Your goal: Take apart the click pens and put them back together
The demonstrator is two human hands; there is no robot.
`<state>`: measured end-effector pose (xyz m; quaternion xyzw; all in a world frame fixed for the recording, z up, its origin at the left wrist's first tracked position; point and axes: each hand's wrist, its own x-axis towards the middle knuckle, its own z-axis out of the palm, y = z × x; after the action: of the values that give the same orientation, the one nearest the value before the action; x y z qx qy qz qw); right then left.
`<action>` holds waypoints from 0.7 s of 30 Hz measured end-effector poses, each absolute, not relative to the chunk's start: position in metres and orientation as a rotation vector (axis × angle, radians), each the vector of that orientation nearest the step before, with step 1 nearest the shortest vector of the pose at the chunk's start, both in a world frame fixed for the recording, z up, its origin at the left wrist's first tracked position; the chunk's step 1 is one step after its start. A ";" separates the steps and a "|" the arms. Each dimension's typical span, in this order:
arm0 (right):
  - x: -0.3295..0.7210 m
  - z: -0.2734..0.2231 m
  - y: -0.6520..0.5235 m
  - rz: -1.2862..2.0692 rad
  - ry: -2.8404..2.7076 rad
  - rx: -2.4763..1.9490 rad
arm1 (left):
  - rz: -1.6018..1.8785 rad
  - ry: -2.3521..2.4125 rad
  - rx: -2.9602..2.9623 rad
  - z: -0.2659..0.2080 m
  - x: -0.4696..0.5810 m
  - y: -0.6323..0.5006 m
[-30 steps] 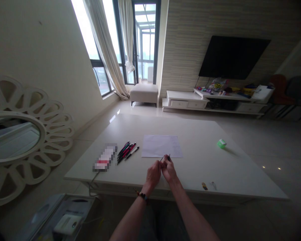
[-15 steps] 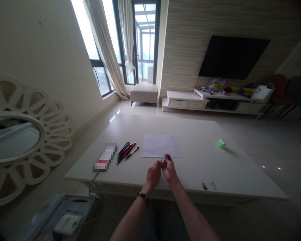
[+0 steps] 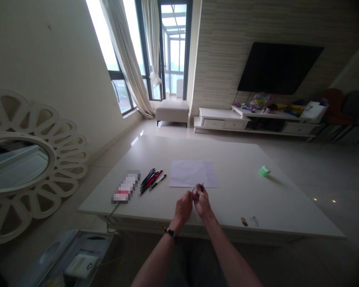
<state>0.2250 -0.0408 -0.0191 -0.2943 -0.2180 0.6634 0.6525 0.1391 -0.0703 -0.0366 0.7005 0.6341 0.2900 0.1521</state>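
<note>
Close together over the near edge of the white table, my two hands meet just below a sheet of paper (image 3: pixel 191 173). My left hand (image 3: pixel 183 208) is closed on a thin dark rod (image 3: pixel 194 190), like a pen refill, which points up and to the right. Fingers of my right hand (image 3: pixel 202 203) are pinched round a short dark piece (image 3: pixel 201 187) that resembles part of a pen; a thin tip sticks up from it. Most of both pieces is hidden by the fingers. Left of the paper lies a bunch of several pens (image 3: pixel 151 179).
A blurred-out phone (image 3: pixel 126 188) with a cable lies at the table's left. On the right stands a small green-and-white container (image 3: pixel 265 171). Near the front edge are a small brown-yellow item (image 3: pixel 244 221) and a clear one (image 3: pixel 254 220). An open drawer (image 3: pixel 86 255) sits lower left.
Almost nothing differs; the view has shifted very slightly. Both hands keep the same place and grip.
</note>
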 end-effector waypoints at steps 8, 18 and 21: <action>0.222 -0.026 -0.040 1.364 -0.490 -0.834 | 0.826 1.825 1.985 -0.034 0.139 -0.071; 0.223 -0.038 -0.050 1.237 -0.659 -0.999 | 0.916 1.811 2.014 -0.036 0.139 -0.071; 0.235 -0.032 -0.046 1.126 -0.710 -1.042 | 0.910 1.816 2.034 -0.037 0.140 -0.071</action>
<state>0.2352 -0.0456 -0.0317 -0.4612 -0.3142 0.4981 0.6636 0.1399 -0.0707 -0.0366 0.7013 0.6262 0.3137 0.1331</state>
